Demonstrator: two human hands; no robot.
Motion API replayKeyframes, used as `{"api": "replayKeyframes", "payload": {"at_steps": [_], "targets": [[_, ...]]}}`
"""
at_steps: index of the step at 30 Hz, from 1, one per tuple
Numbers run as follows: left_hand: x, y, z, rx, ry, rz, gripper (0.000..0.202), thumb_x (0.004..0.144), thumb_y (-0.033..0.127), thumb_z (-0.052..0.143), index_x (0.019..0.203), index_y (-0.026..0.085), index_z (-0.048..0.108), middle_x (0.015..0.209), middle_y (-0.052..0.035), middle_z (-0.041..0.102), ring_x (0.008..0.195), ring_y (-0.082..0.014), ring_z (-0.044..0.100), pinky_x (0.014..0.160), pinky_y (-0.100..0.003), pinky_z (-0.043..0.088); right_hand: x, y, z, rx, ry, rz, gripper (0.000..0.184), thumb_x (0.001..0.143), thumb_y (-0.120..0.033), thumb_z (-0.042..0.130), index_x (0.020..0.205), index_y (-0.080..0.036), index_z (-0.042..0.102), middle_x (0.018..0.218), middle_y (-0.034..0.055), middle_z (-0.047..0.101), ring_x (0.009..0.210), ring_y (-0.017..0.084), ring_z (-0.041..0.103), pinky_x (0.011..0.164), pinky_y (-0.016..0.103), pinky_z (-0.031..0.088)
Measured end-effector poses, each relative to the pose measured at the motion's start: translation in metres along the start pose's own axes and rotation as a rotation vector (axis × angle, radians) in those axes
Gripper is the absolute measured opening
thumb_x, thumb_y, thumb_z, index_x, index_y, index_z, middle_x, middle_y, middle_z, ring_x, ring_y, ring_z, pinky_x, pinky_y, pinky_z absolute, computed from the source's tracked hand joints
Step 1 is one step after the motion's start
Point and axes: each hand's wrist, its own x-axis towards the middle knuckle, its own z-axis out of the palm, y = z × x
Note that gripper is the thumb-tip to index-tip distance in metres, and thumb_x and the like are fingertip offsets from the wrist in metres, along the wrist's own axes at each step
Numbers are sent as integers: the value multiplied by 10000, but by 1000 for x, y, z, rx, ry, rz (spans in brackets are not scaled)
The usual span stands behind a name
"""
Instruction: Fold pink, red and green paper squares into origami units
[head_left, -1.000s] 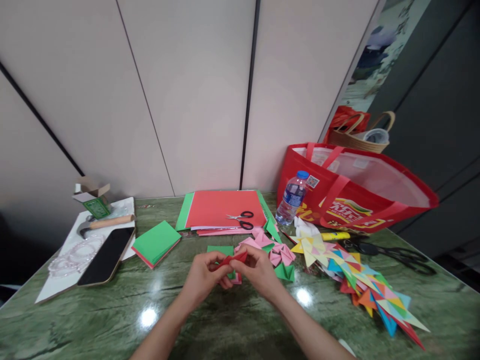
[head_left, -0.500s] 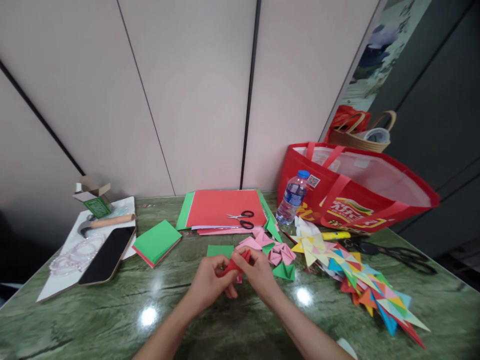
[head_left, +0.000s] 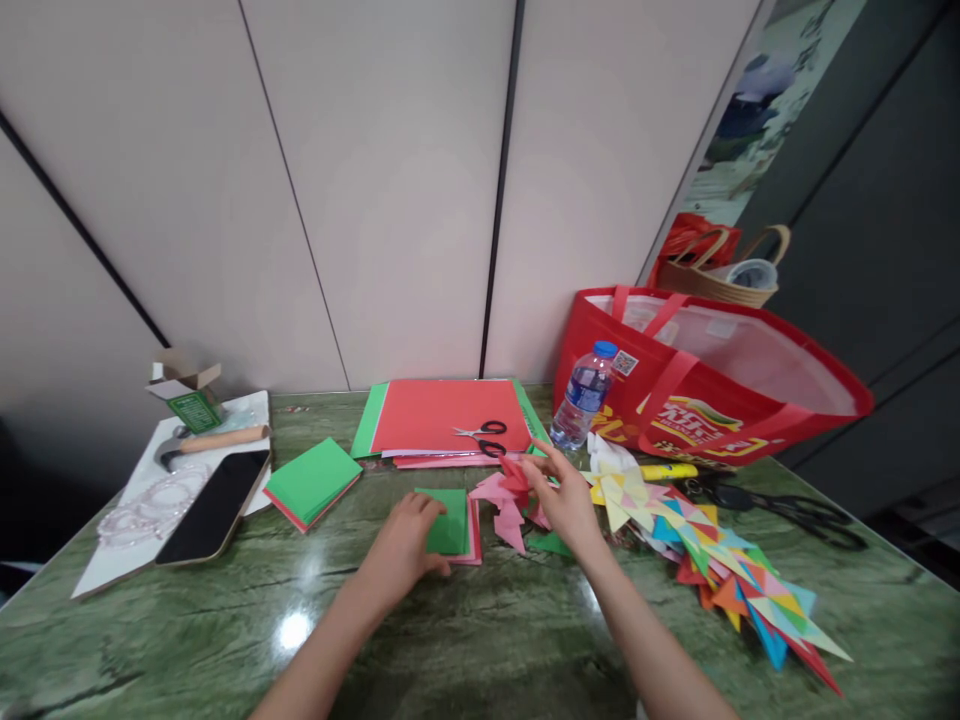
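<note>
My left hand [head_left: 403,535] rests at the left edge of a small stack of square paper, with a green sheet [head_left: 453,520] on top and pink and red edges showing below. Its fingers and thumb are apart, touching the stack. To the right, my right hand [head_left: 564,500] is over a pile of folded pieces, fingers stretched and spread. A red folded paper piece [head_left: 515,474] lies against its fingertips, on top of pink folded paper pieces [head_left: 508,522]. A green folded piece [head_left: 551,543] is partly hidden under this hand.
Large coloured sheets [head_left: 450,410] lie at the back with small scissors [head_left: 484,436] on them. A water bottle [head_left: 583,395] and red bag [head_left: 675,380] stand right, by a multicoloured paper chain [head_left: 720,550]. Left are a green paper stack [head_left: 315,478], phone [head_left: 214,508] and hammer [head_left: 217,442].
My right hand has carried the red folded piece right and up onto the pink pile. My left hand has let go of it and moved left to the small paper stack.
</note>
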Motion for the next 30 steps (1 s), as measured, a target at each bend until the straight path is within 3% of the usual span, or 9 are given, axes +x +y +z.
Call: {"api": "replayKeyframes", "payload": {"at_steps": [4, 7, 12, 16, 19, 25, 30], "targets": [[0, -3, 3, 41, -46, 2, 370, 545, 158, 717, 889, 162, 577, 960, -71, 565, 929, -244, 478, 791, -351, 379, 0, 2, -2, -139, 151, -74, 417, 733, -409, 540, 1047, -136, 554, 1009, 136, 596, 887, 246, 550, 739, 392, 450], [0, -7, 6, 36, -68, -8, 325, 568, 152, 694, 870, 162, 575, 933, -61, 563, 917, -240, 483, 777, -337, 377, -8, -7, 8, -7, 120, -85, 330, 762, -381, 515, 1006, -166, 569, 1002, 114, 589, 879, 224, 549, 681, 338, 480], [0, -14, 13, 37, -81, -15, 311, 598, 99, 641, 890, 160, 554, 928, -62, 552, 877, -226, 510, 754, -315, 379, -28, -20, 32, 170, -276, -61, 228, 761, -308, 542, 962, -218, 601, 929, 63, 622, 784, 192, 586, 652, 305, 490], [-2, -15, 13, 54, -92, -9, 288, 618, 60, 589, 881, 163, 533, 941, -53, 534, 884, -207, 502, 756, -297, 376, -39, -22, 40, -38, -544, -192, 226, 768, -208, 521, 971, -225, 620, 892, 54, 638, 772, 186, 584, 670, 306, 473], [-3, -14, 11, 73, -101, 21, 260, 635, 53, 559, 868, 161, 523, 935, -53, 529, 881, -203, 495, 750, -296, 377, -41, -18, 40, -182, -655, -286, 294, 736, -162, 551, 1017, -229, 609, 930, 66, 638, 805, 202, 582, 728, 334, 456], [-3, -12, 8, 84, -126, 20, 225, 651, 58, 542, 853, 156, 533, 922, -59, 533, 876, -204, 500, 750, -296, 379, -39, -7, 37, -309, -531, -257, 392, 736, -151, 542, 1124, -203, 553, 1229, 129, 489, 1113, 263, 463, 909, 411, 361], [-3, -8, 0, 40, -182, 24, 125, 711, 90, 494, 804, 150, 552, 912, -62, 547, 876, -190, 507, 772, -283, 378, -37, -10, 36, -437, -454, -165, 393, 753, -166, 523, 1144, -133, 537, 1246, 180, 461, 1153, 279, 427, 929, 423, 348]]}}
